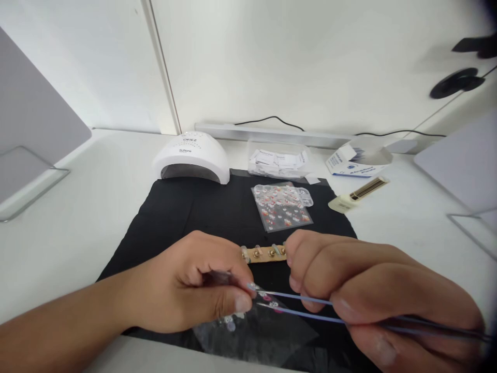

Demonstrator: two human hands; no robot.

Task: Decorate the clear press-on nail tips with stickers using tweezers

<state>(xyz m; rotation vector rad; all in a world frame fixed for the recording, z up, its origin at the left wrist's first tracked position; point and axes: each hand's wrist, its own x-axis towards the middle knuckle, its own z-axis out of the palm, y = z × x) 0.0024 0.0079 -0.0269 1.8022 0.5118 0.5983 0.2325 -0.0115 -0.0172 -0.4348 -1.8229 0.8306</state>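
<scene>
Gripping a pair of blue tweezers [310, 306] between thumb and curled fingers, the right hand [373, 295] aims the two slim tips toward 9 o'clock, where they meet a tiny sticker at the thumb of the left hand [194, 282]. The left hand's fingers are folded in and pinched on a clear sticker sheet [256, 331], which lies low on the black mat [186, 207] at about 6 o'clock and carries small pink and white designs beside the tweezer tips. Whether the tips are fully closed on the sticker cannot be told.

Just beyond the knuckles, toward 12 o'clock, a tan strip holding clear nail tips [266, 253] lies across the mat between the two hands; both hands partly cover its ends. Farther up at 12 o'clock rests a second sheet of nail stickers [282, 205], printed in red, white and orange.

At 11 o'clock, on the mat's far edge, stands a white dome-shaped nail lamp [191, 157] with its opening facing the person. Behind the sticker sheet a clear tray of small white packets [277, 159] sits on the white surface [77, 207]. At 1 o'clock lie a cream-coloured nail file block [357, 195] and, beyond it, an opened white and blue box [355, 161]. A black cable [272, 120] runs along the wall behind them.
</scene>
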